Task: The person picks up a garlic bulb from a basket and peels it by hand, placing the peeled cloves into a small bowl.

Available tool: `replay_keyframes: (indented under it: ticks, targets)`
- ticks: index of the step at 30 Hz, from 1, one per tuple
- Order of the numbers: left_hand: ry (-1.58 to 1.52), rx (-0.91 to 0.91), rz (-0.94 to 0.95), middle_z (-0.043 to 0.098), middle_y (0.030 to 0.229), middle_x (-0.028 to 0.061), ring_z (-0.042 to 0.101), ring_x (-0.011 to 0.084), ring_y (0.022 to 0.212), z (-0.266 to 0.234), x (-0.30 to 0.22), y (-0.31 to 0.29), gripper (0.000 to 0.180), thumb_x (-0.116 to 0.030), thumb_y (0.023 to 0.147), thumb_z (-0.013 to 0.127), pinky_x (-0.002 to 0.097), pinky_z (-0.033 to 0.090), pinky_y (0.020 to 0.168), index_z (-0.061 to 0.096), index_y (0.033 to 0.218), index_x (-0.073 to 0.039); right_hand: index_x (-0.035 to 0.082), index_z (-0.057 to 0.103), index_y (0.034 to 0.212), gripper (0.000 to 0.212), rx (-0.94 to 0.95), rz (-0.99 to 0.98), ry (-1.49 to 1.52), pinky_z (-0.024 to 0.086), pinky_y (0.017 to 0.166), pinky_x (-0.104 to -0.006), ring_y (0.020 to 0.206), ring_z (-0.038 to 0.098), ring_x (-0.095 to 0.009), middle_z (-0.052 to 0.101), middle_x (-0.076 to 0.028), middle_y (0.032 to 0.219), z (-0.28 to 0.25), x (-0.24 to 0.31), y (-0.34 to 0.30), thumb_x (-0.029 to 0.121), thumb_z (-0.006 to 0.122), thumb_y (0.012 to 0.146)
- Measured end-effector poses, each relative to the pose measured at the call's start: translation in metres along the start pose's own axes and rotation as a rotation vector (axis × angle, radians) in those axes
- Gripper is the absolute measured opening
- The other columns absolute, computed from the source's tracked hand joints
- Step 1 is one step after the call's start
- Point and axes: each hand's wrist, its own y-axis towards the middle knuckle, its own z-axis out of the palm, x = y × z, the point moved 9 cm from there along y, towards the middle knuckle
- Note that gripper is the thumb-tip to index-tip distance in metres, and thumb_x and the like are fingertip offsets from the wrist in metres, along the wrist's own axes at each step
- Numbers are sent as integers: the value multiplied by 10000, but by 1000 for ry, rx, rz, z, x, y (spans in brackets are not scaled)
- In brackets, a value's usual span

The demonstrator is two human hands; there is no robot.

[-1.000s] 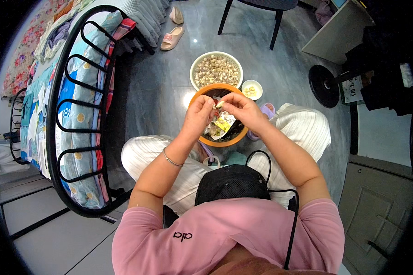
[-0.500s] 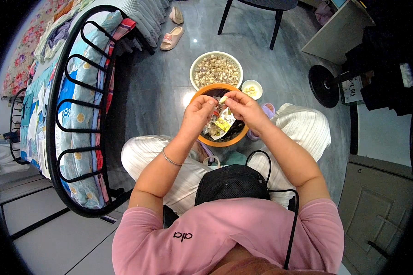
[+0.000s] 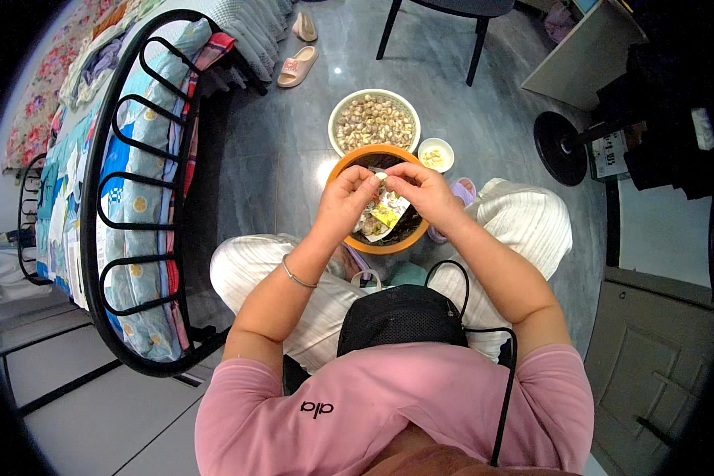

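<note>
Over an orange-rimmed bin (image 3: 412, 244), my left hand (image 3: 346, 197) and my right hand (image 3: 427, 192) meet fingertip to fingertip. Between them they pinch a small pale garlic clove (image 3: 381, 176), partly covered by the fingers. Papery scraps and a yellow-and-white wrapper (image 3: 385, 216) lie inside the bin. Just beyond it stands a wide pale basin (image 3: 333, 127) full of unpeeled-looking garlic cloves (image 3: 375, 120). To the right of that basin is a small white bowl (image 3: 446, 165) with a few yellowish cloves (image 3: 432, 156).
A black metal bed frame (image 3: 95, 238) runs along the left. Beige slippers (image 3: 297, 67) lie on the grey floor, and a dark chair (image 3: 468, 8) is at the back. A round black stand base (image 3: 559, 148) is at the right. A black cable (image 3: 512, 381) hangs by my right arm.
The clove, held at my right fingertips before, has shifted slightly left and down. My left fingers have closed in on it, and both hands now touch it.
</note>
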Motion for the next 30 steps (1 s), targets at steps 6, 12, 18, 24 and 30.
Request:
replay_keyframes:
  ticks: [6,12,18,24,30]
  targets:
    - [-249,28,-178,468,595,-52,346,15,474,1,16,1,162,-206,902,524,160,251,419,544,815,-70,22,596,840,216,-3,134,97,398,553,-190,599,496,-62,561,8,672,-5,-16,5,208,511,908]
    - [-285,47,-179,421,563,-62,316,16,445,5,15,2,176,-210,909,509,167,221,393,532,800,-74,35,554,840,212,121,221,39,368,521,-188,581,464,-60,549,8,684,-3,-38,6,192,446,931]
    - [-298,39,-201,416,559,-43,329,37,442,0,18,1,174,-210,914,507,179,243,399,530,832,-58,45,545,997,183,76,121,144,346,497,-179,587,429,-45,566,-6,780,11,-14,2,181,444,929]
    - [-294,25,-206,416,557,-60,312,16,441,1,19,1,180,-215,911,508,166,216,387,529,802,-73,52,566,973,158,109,278,286,314,472,-148,535,410,-16,561,18,707,6,-27,0,182,504,909]
    - [-303,15,-206,409,550,-59,303,19,431,0,20,2,192,-217,913,506,172,216,384,531,796,-66,34,602,922,154,75,294,-13,402,532,-183,604,499,-44,600,-4,762,-2,-27,1,176,558,882]
